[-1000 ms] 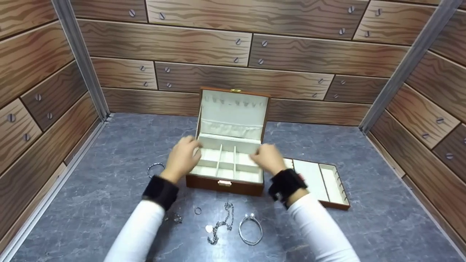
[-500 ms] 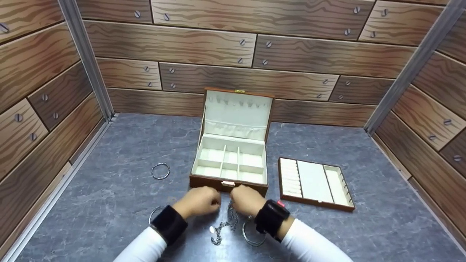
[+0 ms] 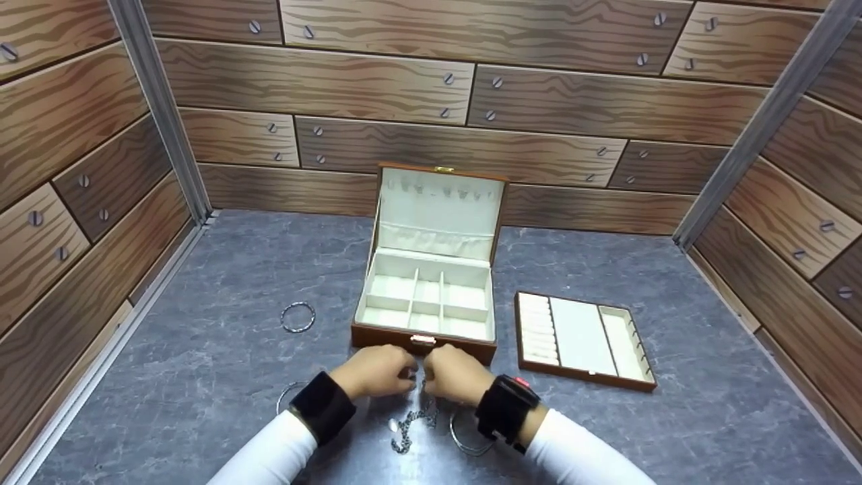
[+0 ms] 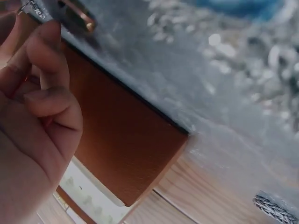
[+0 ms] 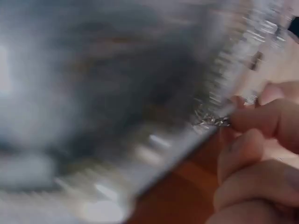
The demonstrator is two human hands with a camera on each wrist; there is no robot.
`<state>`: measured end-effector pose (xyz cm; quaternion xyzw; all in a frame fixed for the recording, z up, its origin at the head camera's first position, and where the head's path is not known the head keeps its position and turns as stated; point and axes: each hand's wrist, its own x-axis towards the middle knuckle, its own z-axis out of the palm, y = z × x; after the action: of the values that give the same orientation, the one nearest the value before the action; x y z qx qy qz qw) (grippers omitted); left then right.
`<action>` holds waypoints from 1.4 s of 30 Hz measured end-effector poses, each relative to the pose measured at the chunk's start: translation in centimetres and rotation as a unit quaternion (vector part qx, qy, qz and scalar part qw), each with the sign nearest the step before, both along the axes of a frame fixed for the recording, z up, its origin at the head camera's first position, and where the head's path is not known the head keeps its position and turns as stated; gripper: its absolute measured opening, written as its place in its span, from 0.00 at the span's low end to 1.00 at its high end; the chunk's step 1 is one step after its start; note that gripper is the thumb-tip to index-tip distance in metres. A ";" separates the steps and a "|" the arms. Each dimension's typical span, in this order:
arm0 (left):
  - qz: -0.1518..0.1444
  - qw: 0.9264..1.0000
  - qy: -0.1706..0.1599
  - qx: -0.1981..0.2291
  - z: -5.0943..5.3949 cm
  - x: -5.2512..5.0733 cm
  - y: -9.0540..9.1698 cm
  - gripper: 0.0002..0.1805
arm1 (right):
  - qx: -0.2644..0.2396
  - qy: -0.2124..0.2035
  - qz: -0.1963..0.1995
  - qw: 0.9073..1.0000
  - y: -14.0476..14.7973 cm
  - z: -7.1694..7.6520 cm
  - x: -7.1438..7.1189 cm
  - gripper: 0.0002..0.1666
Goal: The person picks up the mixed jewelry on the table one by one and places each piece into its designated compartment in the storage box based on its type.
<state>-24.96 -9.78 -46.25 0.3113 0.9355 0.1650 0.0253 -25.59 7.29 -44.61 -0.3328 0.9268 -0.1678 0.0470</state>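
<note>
A silver chain necklace [image 3: 404, 431] with a pale round pendant [image 3: 393, 425] lies before the jewelry box [image 3: 367, 335]. My right hand [image 3: 454, 374] pinches the chain's upper end, and links of the necklace [image 5: 210, 120] show at its fingertips in the right wrist view. Opposite it, my left hand [image 3: 380, 370] has curled fingers; in the left wrist view silver links [image 4: 35, 7] sit at its fingertips. Both hands are close together just in front of the box's clasp [image 3: 423, 340]. What lies under the palms is hidden.
The box's lid [image 3: 441, 212] stands raised, with divided compartments below. A lined tray [image 3: 582, 337] lies to the right. One bracelet [image 3: 296, 331] is at left, a second bangle [image 3: 279, 401] is partly behind the left wrist, and another bangle [image 3: 465, 449] lies near the right wrist.
Both hands have come down from the box's sides to the necklace in front. Over the last half second they shift only slightly, the fingers working at the chain's upper end.
</note>
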 end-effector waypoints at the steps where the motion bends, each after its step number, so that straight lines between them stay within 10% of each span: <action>1: -0.006 1.000 -0.007 0.015 0.1 0.0 0.1 0.08 | -0.015 -0.007 0.012 1.000 0.0 0.5 0.0 0.09; 10: -0.053 0.974 -0.104 0.197 1.3 -0.3 0.2 0.11 | -0.095 -0.054 0.065 0.992 0.4 5.7 -0.2 0.04; 23: -0.003 0.888 -0.215 0.407 5.9 -0.8 0.4 0.13 | -0.156 -0.052 0.040 0.986 1.8 13.2 -1.9 0.04; 33: 0.034 0.894 -0.122 0.430 7.9 -2.1 0.7 0.19 | -0.192 0.017 -0.008 0.981 1.4 17.5 -5.0 0.06; 42: 0.236 0.913 0.020 0.333 5.9 -3.9 -3.2 0.18 | -0.216 0.096 -0.058 0.970 1.2 20.4 -8.3 0.06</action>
<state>-28.82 -12.95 -40.40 0.0749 0.8729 0.4619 -0.1379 -33.85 8.48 -24.19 -0.2956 0.8863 -0.3338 -0.1254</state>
